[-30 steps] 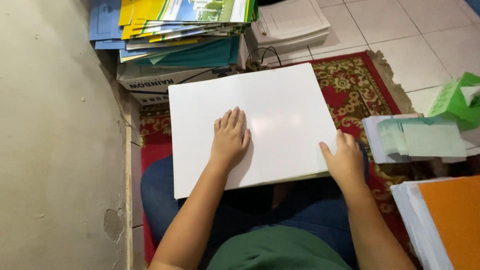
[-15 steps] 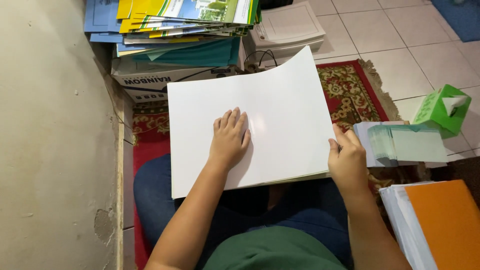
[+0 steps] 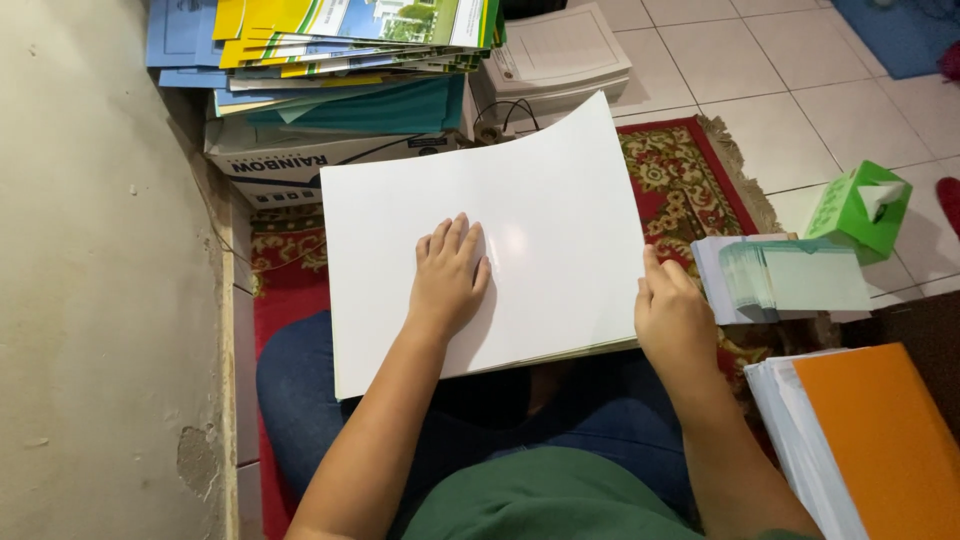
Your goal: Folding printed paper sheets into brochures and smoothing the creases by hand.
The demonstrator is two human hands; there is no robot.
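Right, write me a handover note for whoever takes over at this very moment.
Left hand: flat on top of the white sheets, pressing them down.
Right hand: gripping the near right corner of the stack; the top sheet's far right corner curls up.
The stack rests on the lap, over a red rug.
Done: top sheet partly lifted.
Left: it is not yet off the stack.

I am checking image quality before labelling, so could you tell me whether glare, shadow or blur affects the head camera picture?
Head view: sharp overall, evenly lit; a soft glare patch on the large glossy white sheet just right of the left hand; a faint shadow under that forearm; the right hand at the sheet's edge is clear; the wide lens bends the floor tile lines slightly.
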